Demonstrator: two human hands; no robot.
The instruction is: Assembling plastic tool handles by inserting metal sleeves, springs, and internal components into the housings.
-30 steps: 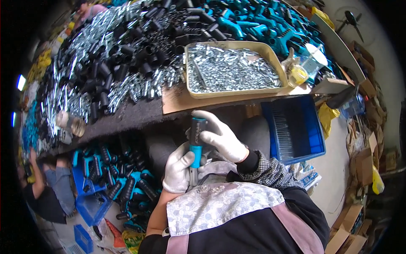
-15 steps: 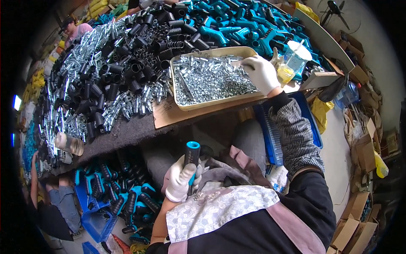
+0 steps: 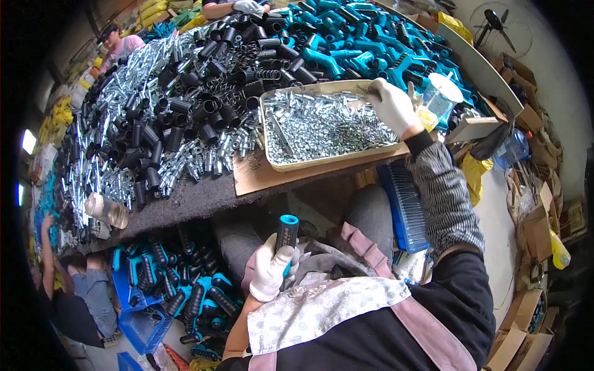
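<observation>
My left hand point(image 3: 271, 272), in a white glove, is wrapped round a black-and-teal tool handle point(image 3: 287, 232) held upright above my lap, its round teal open end facing up. Over the far right corner of a cream tray point(image 3: 334, 157) is my gloved right hand point(image 3: 396, 111), fingers pinched together. Whatever lies between those fingertips is dark and too small to name. Small silvery metal parts point(image 3: 322, 120) fill the tray, which rests on a cardboard sheet point(image 3: 253, 178) at the table's near edge.
Black sleeves point(image 3: 148, 133), springs and metal rods heap up left of the tray; teal tool bodies point(image 3: 365, 46) lie behind it. A lidded plastic cup point(image 3: 442, 96) stands right of my hand. Finished-looking handles point(image 3: 198, 297) and blue bins point(image 3: 145, 328) sit below left. Other people work beyond.
My right hand has moved up and away from over the metal parts, to the tray's far right corner. The left hand keeps hold of the handle. The whole view has shifted slightly.
</observation>
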